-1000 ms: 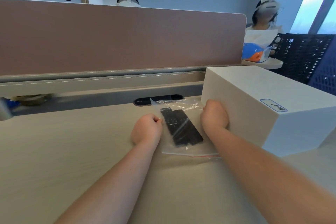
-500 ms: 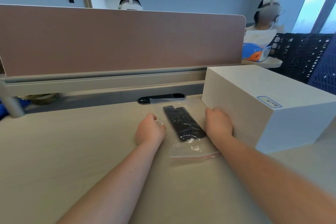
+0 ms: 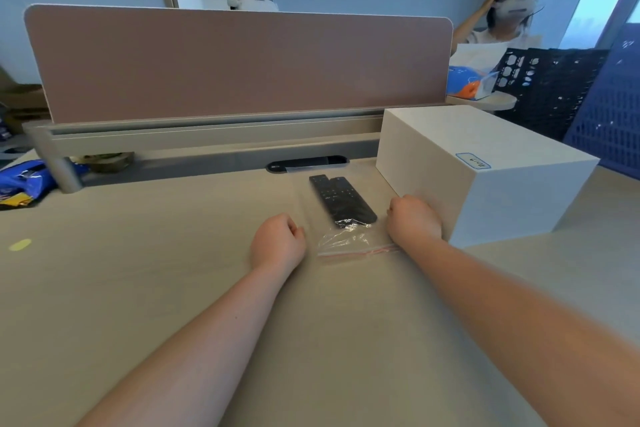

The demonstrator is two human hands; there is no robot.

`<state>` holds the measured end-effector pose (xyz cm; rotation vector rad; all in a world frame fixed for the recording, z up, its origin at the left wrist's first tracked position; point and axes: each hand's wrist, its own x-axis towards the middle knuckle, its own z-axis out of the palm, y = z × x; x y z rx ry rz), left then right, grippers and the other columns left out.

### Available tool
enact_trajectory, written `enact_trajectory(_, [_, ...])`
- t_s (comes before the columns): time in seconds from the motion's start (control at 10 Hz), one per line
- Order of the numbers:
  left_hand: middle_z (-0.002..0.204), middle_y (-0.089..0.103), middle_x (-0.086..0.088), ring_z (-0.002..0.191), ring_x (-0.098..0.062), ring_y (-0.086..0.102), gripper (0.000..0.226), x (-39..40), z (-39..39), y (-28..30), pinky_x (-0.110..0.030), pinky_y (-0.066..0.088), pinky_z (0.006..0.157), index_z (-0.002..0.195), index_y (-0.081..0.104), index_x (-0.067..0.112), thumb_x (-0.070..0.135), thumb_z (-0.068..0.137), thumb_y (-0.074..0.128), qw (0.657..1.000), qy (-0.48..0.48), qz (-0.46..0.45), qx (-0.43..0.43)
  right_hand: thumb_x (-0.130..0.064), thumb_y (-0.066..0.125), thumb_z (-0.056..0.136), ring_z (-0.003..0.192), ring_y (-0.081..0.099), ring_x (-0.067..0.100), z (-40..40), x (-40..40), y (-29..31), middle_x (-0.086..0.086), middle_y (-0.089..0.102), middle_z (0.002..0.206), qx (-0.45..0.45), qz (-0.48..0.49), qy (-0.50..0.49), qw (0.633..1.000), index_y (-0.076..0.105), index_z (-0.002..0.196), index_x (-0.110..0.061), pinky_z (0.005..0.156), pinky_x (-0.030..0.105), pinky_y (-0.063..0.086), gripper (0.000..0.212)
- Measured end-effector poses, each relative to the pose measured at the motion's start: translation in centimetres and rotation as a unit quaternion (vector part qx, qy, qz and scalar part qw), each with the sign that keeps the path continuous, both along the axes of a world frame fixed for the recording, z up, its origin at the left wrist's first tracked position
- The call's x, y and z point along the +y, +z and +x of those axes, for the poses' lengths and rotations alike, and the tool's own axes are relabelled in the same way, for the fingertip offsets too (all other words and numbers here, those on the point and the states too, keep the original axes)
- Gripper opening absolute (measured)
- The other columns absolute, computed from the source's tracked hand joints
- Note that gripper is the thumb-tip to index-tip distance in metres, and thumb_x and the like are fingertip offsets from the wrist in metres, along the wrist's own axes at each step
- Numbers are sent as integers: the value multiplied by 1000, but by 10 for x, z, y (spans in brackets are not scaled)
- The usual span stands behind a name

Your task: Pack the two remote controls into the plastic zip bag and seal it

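Two black remote controls [image 3: 341, 199] lie side by side inside the clear plastic zip bag [image 3: 346, 239], which lies flat on the desk. Its red zip strip [image 3: 356, 251] is at the end nearest me and looks crumpled. My left hand [image 3: 277, 243] rests on the desk just left of the bag, fingers curled, a small gap from the plastic. My right hand [image 3: 414, 220] is curled at the bag's right edge, beside the white box; whether it pinches the plastic is hidden.
A large white box [image 3: 485, 170] stands right of the bag. A brown divider panel [image 3: 239, 62] and a cable slot [image 3: 308, 163] run along the back. A blue snack packet [image 3: 24, 180] lies far left. Two people with headsets sit beyond; dark and blue crates are at right.
Both hands have slid toward me along the bag's sides. The left hand has come off the bag, and the bag's far end has settled flat.
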<state>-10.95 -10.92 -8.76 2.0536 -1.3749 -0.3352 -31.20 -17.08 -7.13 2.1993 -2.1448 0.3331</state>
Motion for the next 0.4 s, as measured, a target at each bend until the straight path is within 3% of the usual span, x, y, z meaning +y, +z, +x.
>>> enact_trajectory(0.3, [94,69,-12,92,-32,60,20,63,-2,-1,-36,48,73,83,65,9,27,88,58,999,-31,-28,-30,-31,46,96,108,55,29,-8,81,-12,10,62,110,-86,-17,83,993,66,110,-12,81,35,48,31])
enact_trajectory(0.4, [93,69,-13,91,-33,60,17,76,0,-3,-36,47,72,76,59,13,26,88,58,999,-29,-34,-28,-28,50,95,104,57,28,-17,111,-19,10,64,109,-173,-34,96,980,67,110,-11,85,35,48,28])
